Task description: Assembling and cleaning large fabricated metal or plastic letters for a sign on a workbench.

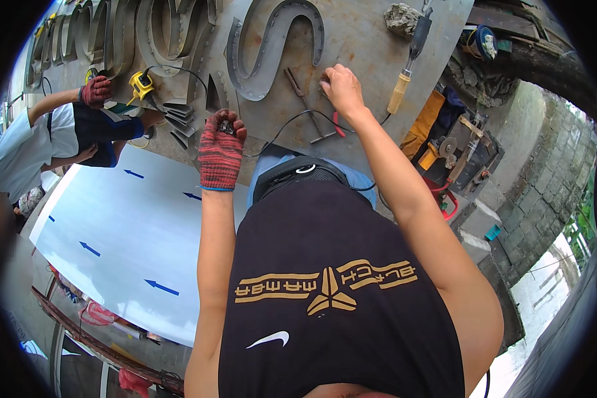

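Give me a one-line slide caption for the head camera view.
A gloved left hand cups small bits; the bare right hand is near an S-shaped metal form.

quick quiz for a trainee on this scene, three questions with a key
1. Which of the camera wearer's hands has a striped glove on?
2. True or false: the wooden-handled tool lies to the right of the S-shaped metal piece.
3. Pick one: the arrows on the white sheet are A) red, B) blue, C) green.

Key: 1. The left hand; 2. True; 3. B
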A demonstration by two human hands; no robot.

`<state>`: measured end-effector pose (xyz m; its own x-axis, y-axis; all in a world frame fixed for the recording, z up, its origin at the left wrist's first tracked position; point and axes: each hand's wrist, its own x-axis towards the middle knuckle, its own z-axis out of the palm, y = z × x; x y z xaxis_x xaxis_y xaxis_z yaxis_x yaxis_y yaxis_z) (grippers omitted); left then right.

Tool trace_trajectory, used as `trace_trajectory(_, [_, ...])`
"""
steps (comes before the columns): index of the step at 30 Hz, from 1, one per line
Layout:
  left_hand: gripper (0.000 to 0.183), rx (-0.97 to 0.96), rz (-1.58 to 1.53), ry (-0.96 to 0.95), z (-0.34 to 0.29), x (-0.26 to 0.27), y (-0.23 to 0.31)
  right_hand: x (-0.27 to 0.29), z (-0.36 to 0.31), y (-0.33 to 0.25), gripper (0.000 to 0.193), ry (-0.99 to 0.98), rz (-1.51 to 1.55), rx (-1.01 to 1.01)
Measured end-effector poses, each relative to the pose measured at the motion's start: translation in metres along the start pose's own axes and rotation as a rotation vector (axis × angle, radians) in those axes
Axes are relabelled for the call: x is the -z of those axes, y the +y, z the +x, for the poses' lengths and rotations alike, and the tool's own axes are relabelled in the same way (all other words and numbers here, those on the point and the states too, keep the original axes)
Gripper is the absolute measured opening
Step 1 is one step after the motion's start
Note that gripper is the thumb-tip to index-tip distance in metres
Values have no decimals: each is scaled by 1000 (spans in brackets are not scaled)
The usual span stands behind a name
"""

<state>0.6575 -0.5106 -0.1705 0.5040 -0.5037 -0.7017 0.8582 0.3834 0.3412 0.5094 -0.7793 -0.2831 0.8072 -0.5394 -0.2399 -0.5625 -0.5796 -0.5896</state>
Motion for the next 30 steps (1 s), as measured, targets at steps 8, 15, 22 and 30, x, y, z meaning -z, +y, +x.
trace_trajectory(8, [22, -37, -38, 7, -15, 22, -5, -6, 6, 2, 16, -80, -132, 34])
trace_trajectory(15, [25, -28, -61, -42, -20, 23, -5, -8, 7, 6, 17, -91, -178, 82])
trace_trajectory(22, [24, -66, -44, -2, -30, 23, -1, 64, -11, 4, 12, 94, 71, 160])
trace_trajectory(30, [25, -54, -44, -20, -30, 27, -5, 298, -26, 127, 20, 878, -318, -345])
